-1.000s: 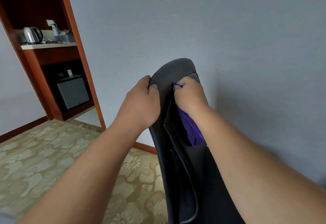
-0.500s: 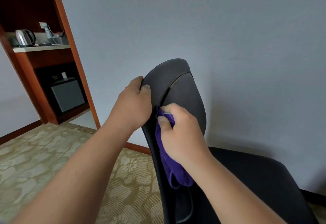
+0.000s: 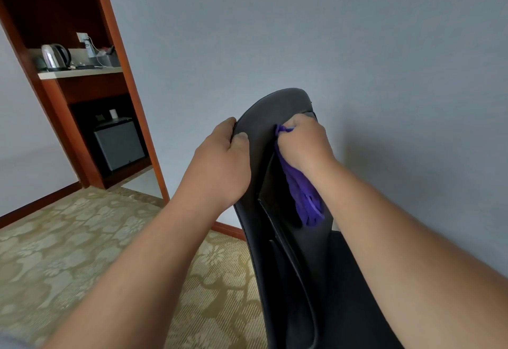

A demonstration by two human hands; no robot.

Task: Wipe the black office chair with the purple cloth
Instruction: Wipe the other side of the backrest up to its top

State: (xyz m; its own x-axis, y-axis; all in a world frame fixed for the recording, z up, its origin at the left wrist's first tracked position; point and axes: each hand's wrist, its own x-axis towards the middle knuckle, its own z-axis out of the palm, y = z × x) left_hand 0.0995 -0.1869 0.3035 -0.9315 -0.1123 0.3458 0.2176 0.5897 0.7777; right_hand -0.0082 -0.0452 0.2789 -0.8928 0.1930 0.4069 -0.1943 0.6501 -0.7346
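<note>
Gripping the black office chair's (image 3: 277, 107) backrest edge in our curled left hand (image 3: 220, 162), we should drag the purple cloth (image 3: 302, 194), bunched in our right hand (image 3: 303, 145) near the top, firmly down.

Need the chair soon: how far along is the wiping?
Done: no wiped part can be told apart. In hand: left hand grips the chair back's edge; right hand holds the cloth against its top. Left: probably everything lower down.
</note>
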